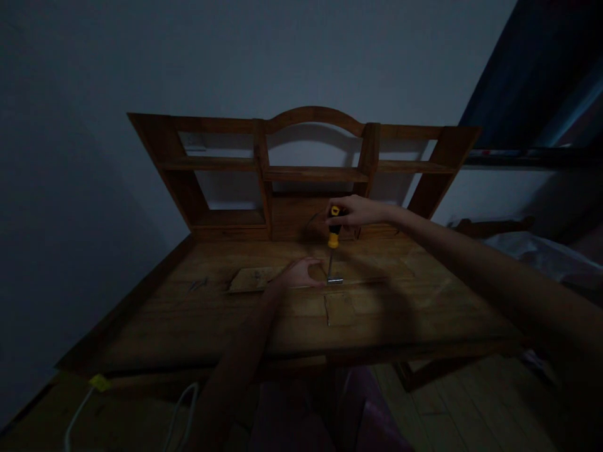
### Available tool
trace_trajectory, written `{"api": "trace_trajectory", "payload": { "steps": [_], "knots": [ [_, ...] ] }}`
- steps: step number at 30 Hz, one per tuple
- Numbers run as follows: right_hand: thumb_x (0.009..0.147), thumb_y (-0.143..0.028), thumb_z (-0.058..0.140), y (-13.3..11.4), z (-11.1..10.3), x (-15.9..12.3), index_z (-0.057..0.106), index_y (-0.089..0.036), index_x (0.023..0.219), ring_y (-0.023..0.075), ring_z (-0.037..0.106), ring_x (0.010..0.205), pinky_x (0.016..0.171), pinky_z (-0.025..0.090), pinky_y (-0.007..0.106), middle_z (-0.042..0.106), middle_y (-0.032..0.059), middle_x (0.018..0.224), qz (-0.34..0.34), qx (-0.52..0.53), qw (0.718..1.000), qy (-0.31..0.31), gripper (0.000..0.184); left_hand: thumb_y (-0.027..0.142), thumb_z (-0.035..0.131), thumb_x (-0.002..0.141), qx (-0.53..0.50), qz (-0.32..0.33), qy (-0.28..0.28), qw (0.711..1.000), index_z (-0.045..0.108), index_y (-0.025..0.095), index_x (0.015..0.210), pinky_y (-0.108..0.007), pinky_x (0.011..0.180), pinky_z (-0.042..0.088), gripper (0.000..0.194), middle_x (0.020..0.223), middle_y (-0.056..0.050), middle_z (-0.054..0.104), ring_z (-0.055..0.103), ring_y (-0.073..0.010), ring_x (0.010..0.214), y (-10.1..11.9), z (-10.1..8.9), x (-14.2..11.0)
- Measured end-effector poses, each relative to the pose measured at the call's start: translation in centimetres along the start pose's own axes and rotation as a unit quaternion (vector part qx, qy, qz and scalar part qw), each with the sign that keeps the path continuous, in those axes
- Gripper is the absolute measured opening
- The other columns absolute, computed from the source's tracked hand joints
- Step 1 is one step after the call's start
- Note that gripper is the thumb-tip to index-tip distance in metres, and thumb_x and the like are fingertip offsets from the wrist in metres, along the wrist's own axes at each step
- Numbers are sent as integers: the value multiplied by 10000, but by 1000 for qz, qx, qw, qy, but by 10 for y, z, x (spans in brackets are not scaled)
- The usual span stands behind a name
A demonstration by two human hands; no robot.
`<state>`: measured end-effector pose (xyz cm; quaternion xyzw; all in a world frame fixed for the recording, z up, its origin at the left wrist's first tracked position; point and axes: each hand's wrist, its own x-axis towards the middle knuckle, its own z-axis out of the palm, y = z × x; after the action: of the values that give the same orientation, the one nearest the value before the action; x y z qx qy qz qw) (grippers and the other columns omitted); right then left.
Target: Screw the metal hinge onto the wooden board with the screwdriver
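Note:
My right hand (353,211) is wrapped round the yellow and black handle of a screwdriver (333,241), held upright over the desk. The screwdriver's shaft runs down to a small shiny metal piece (335,280) that lies on the wood. My left hand (300,272) rests beside it on a thin wooden strip (254,277), thumb and forefinger apart in a curve. Its thumb tip is close to the metal piece; whether they touch I cannot tell. Nearer me lies a small square piece of wood (340,309).
A wooden desk (198,326) carries an open shelf unit (313,174) along its back, against the wall. Several thin small items (198,284) lie at the left. A white cable (78,414) with a yellow tag (99,382) is at lower left. The room is dim.

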<state>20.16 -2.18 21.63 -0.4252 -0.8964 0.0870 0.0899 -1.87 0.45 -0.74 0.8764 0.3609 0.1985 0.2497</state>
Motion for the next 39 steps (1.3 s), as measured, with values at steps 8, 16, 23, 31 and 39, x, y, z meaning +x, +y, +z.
{"api": "trace_trajectory", "payload": {
  "steps": [8,16,23,31,39],
  "knots": [
    [906,-437,563,-7,-4,0,614,-174,1094,185,661,770,708,453,270,723,66,916,-4,-32,999,-22,327,606,800,595,0,-6,-3,1000,560,193,1363,-365,1092,403,904,1387,-103,568,543,-295,1255,0,1,-1],
    [894,-655,483,-17,-3,0,656,-142,953,222,640,738,657,435,300,688,105,791,33,-137,990,23,545,587,810,595,-16,9,-5,1000,558,208,1361,-383,1095,399,892,1381,-102,569,533,-296,1258,0,0,0],
    [914,-392,569,-24,-4,-2,589,-173,1170,156,640,713,673,461,260,713,69,963,22,-6,999,-43,338,597,809,595,1,-7,-2,1000,562,198,1350,-388,1113,384,889,1404,-97,555,521,-313,1280,1,0,0],
    [883,-451,593,-17,-3,1,610,-160,1128,181,642,806,713,451,268,707,88,1001,4,-39,999,-32,381,621,784,614,-10,0,-12,1000,545,188,1365,-377,1112,391,900,1416,-106,543,520,-300,1288,2,-1,-1],
    [915,-601,499,-29,0,-1,641,-157,1034,208,638,754,678,429,288,699,94,840,16,-121,993,-4,481,567,809,609,-5,10,-1,1000,574,206,1333,-383,1105,395,843,1393,-90,564,529,-297,1271,3,0,0]
  ]
}}
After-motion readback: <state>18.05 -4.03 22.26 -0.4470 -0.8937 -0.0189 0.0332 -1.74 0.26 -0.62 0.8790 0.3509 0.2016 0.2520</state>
